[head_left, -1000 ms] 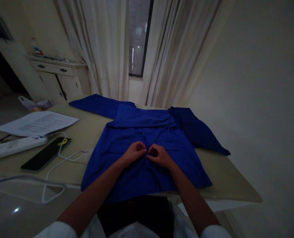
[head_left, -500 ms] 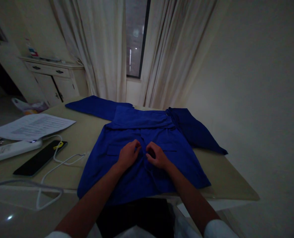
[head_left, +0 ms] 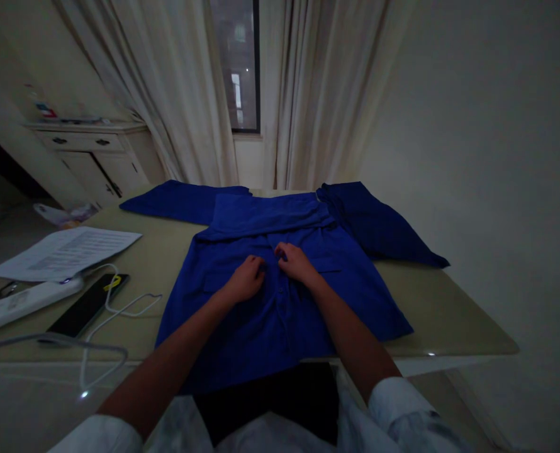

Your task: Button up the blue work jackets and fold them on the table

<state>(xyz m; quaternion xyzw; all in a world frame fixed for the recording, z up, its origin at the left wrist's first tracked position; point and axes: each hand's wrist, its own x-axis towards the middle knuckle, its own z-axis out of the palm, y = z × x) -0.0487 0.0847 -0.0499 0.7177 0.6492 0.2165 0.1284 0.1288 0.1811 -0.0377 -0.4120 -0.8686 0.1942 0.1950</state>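
Observation:
A blue long-sleeved jacket [head_left: 214,340] lies spread on the table, its upper part folded over and its sleeves reaching out to both sides. My left hand [head_left: 248,277] rests over the left of the front seam, fingers bent, with a small gap at the thumb. Across the seam, my right hand [head_left: 295,261] has loosely curled fingers, thumb and forefinger apart near the cloth's centre line. No fabric shows clearly between the fingers of either hand. A small button [head_left: 280,290] is faintly visible below them on the seam.
Left on the table [head_left: 445,314] lie printed papers [head_left: 67,251], a white power strip [head_left: 29,302], a dark phone [head_left: 84,308] and a looping white cable [head_left: 89,343]. Behind stand a cabinet [head_left: 119,154] and curtains [head_left: 180,94]. A wall [head_left: 487,157] rises at right.
Both hands have moved up along the front seam, the right one farther, so it now sits higher than the left. The camera view has shifted slightly. The jacket keeps its layout.

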